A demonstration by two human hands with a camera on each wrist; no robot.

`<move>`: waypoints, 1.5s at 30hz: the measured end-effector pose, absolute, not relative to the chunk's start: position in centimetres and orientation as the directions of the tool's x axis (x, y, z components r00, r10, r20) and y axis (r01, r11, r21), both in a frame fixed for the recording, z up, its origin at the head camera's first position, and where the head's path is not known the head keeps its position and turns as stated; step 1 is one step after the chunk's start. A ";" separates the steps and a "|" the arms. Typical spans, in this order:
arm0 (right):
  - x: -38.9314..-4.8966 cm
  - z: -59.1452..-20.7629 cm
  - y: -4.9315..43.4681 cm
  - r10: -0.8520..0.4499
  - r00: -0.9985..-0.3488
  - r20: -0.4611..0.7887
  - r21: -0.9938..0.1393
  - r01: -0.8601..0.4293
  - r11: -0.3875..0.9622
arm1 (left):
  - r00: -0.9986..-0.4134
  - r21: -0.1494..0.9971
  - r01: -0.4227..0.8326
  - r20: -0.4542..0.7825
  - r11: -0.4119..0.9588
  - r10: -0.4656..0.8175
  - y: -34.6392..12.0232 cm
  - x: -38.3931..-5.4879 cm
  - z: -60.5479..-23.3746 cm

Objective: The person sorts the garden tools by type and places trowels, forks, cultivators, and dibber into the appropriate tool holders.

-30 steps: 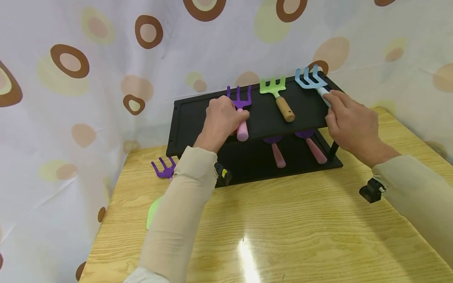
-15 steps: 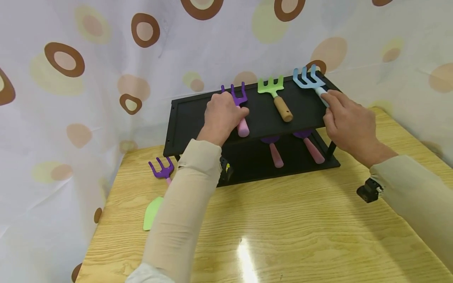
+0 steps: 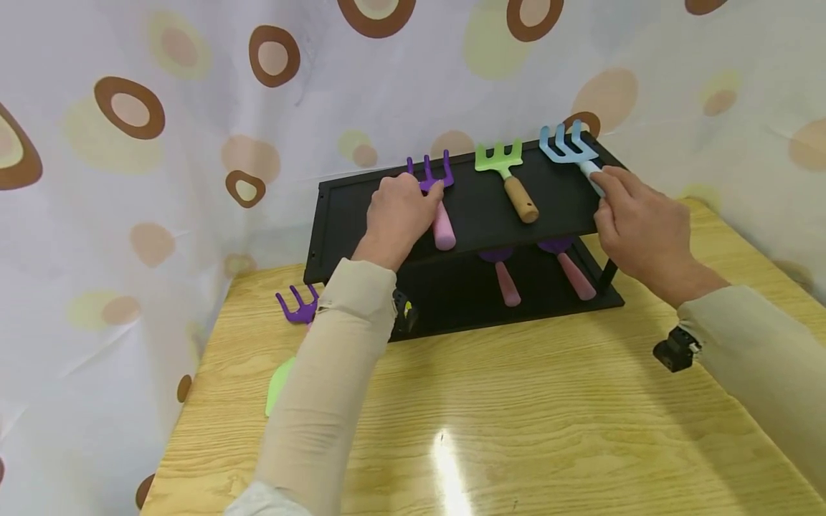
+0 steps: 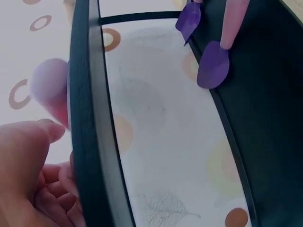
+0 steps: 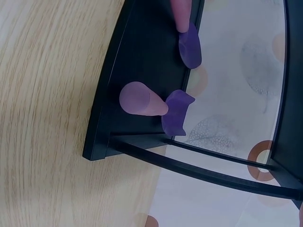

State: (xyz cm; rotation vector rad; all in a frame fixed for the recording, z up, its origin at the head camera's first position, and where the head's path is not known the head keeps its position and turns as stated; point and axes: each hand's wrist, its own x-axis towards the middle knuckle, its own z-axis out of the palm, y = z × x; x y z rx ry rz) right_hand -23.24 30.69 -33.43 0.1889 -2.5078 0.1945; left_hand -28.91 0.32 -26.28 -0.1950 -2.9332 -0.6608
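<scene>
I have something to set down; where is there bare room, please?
Bare: wooden table between the sleeves, before the black rack, and top shelf left of the left hand. Crowded: that shelf from purple hand rake to blue hand rake.

Your head camera, farthest off, looks forward and down on the black rack [image 3: 344, 222] from its front. Your left wrist camera [image 3: 405, 313] and right wrist camera [image 3: 675, 349] sit close before it, facing into it, the right one nearer its right end, seemingly aimed slightly downward. Both wrist views share the rack's purple trowels [image 4: 213, 66].
</scene>
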 end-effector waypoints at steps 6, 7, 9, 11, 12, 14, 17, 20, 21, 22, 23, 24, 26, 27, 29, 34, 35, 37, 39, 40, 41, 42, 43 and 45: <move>-23.2 -33.6 30.7 -0.102 -0.781 0.617 -0.087 -0.196 0.977 | -0.975 0.366 0.161 0.202 0.917 0.091 -2.0 -28.3 -25.3; -23.2 -33.6 30.7 -0.103 -0.777 0.622 -0.085 -0.197 0.977 | -0.971 0.351 0.171 0.216 0.921 0.098 -2.4 -28.1 -25.1; -23.2 -33.6 30.8 -0.105 -0.769 0.630 -0.083 -0.201 0.976 | -0.965 0.315 0.186 0.238 0.931 0.112 -3.1 -27.8 -24.6; -23.2 -33.6 30.8 -0.107 -0.763 0.638 -0.081 -0.205 0.976 | -0.961 0.295 0.193 0.251 0.936 0.119 -3.8 -27.5 -24.3; -23.2 -33.6 30.8 -0.108 -0.761 0.640 -0.080 -0.206 0.975 | -0.959 0.290 0.198 0.256 0.936 0.124 -4.1 -27.3 -24.1; -23.3 -33.6 30.8 -0.109 -0.761 0.639 -0.080 -0.207 0.975 | -0.954 0.283 0.206 0.271 0.937 0.128 -4.9 -26.9 -23.9; -23.3 -33.6 30.8 -0.105 -0.762 0.639 -0.085 -0.205 0.975 | -0.945 0.299 0.220 0.300 0.929 0.127 -6.1 -26.2 -23.7; -23.3 -33.7 30.8 -0.103 -0.760 0.642 -0.087 -0.206 0.975 | -0.936 0.325 0.231 0.333 0.917 0.117 -7.3 -25.5 -23.7; -23.3 -33.7 30.8 -0.102 -0.758 0.644 -0.089 -0.206 0.974 | -0.933 0.336 0.235 0.340 0.912 0.115 -7.7 -25.3 -23.7; -23.3 -33.7 30.8 -0.101 -0.758 0.644 -0.089 -0.206 0.975 | -0.930 0.345 0.240 0.349 0.907 0.113 -8.1 -25.1 -23.8; -23.3 -33.6 30.8 -0.103 -0.758 0.644 -0.088 -0.207 0.974 | -0.927 0.354 0.244 0.358 0.903 0.110 -8.5 -24.9 -23.8; -23.3 -33.6 30.8 -0.104 -0.758 0.643 -0.087 -0.208 0.974 | -0.924 0.361 0.250 0.366 0.898 0.110 -8.8 -24.6 -23.9; -23.3 -33.6 30.8 -0.103 -0.763 0.638 -0.088 -0.205 0.975 | -0.919 0.371 0.261 0.378 0.891 0.112 -9.4 -24.2 -24.1; -23.3 -33.6 30.8 -0.101 -0.766 0.635 -0.090 -0.204 0.975 | -0.918 0.376 0.263 0.381 0.888 0.111 -9.7 -24.0 -24.2; -23.3 -33.6 30.7 -0.099 -0.770 0.631 -0.091 -0.201 0.975 | -0.916 0.385 0.266 0.385 0.884 0.109 -10.2 -23.6 -24.4; -23.4 -33.6 30.6 -0.100 -0.768 0.632 -0.092 -0.203 0.975 | -0.917 0.419 0.246 0.393 0.874 0.069 -11.8 -22.8 -24.9; -23.4 -33.6 30.6 -0.100 -0.771 0.629 -0.092 -0.201 0.975 | -0.915 0.424 0.241 0.398 0.873 0.059 -12.2 -22.6 -25.0; -23.4 -33.7 30.6 -0.101 -0.773 0.626 -0.091 -0.201 0.975 | -0.911 0.438 0.232 0.411 0.869 0.036 -12.9 -22.4 -25.1; -23.3 -33.7 30.6 -0.104 -0.769 0.631 -0.090 -0.205 0.975 | -0.908 0.449 0.227 0.418 0.864 0.022 -13.6 -22.2 -25.3; -23.2 -33.7 30.6 -0.104 -0.769 0.631 -0.090 -0.205 0.975 | -0.908 0.454 0.227 0.418 0.862 0.019 -13.9 -22.1 -25.4; -23.2 -33.7 30.6 -0.105 -0.765 0.635 -0.089 -0.208 0.974 | -0.909 0.461 0.225 0.416 0.858 0.015 -14.2 -22.1 -25.5; -23.1 -33.7 30.7 -0.110 -0.757 0.644 -0.087 -0.215 0.973 | -0.910 0.467 0.222 0.415 0.856 0.010 -14.5 -22.0 -25.7; -23.2 -33.6 30.7 -0.112 -0.751 0.650 -0.085 -0.219 0.972 | -0.910 0.471 0.220 0.414 0.854 0.006 -14.8 -21.9 -25.9; -23.2 -33.6 30.6 -0.117 -0.747 0.654 -0.082 -0.223 0.971 | -0.911 0.481 0.216 0.412 0.850 -0.002 -15.4 -21.8 -26.4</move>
